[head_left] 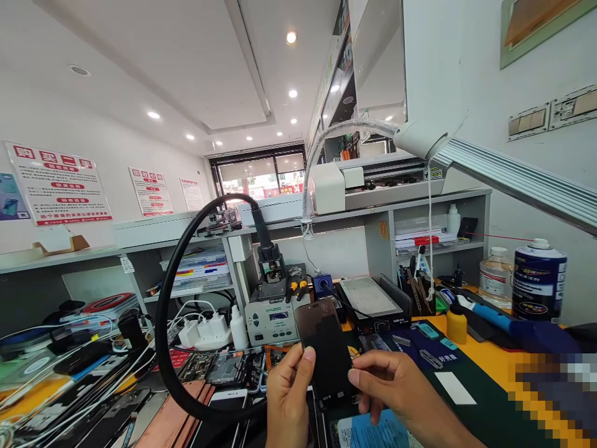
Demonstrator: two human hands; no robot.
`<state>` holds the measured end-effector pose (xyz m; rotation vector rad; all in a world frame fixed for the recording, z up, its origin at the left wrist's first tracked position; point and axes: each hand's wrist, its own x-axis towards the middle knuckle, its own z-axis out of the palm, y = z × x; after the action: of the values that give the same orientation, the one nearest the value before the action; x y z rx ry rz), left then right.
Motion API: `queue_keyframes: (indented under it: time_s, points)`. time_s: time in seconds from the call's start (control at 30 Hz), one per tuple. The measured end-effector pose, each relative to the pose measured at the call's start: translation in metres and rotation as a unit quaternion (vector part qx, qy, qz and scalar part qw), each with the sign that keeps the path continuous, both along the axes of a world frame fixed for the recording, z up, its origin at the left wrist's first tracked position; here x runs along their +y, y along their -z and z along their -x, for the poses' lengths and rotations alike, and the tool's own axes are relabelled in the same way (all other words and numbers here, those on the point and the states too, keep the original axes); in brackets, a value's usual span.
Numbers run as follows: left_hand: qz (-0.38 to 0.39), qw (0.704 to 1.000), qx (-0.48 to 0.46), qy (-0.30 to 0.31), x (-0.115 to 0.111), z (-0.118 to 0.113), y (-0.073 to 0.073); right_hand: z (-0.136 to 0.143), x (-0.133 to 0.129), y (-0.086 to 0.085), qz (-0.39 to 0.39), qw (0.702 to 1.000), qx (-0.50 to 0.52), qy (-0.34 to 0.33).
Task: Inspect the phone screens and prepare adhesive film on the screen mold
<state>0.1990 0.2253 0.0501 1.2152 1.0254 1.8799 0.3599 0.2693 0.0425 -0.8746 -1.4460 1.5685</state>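
A dark smartphone (pixel 326 351), its black front towards me, is held upright and tilted slightly above the bench. My left hand (pixel 291 389) grips its lower left edge, thumb over the front. At the right edge, the thumb and forefinger of my right hand (pixel 392 386) are pinched together, close to or touching the phone. What lies between those fingertips is too small to make out. Below my hands a light blue printed packet (pixel 373 429) lies on the dark green mat (pixel 494 398). A white-framed phone (pixel 224 404) lies to the left.
A thick black hose (pixel 163 311) loops in front of the soldering station (pixel 273 320). Phone boards (pixel 224 367) and cables crowd the left. Behind are a flat heating plate (pixel 370 298) and a yellow bottle (pixel 456 323). A spray can (pixel 538 283) stands right, beneath a lamp arm (pixel 522 180).
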Motion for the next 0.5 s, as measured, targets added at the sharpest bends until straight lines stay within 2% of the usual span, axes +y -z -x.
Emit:
queue_keyframes:
  time_s: [0.5]
  points:
    - [0.006, 1.000, 0.001, -0.012, -0.0002, 0.0003, -0.0002, -0.0019, -0.0012, -0.0034, 0.007, 1.000, -0.008, -0.012]
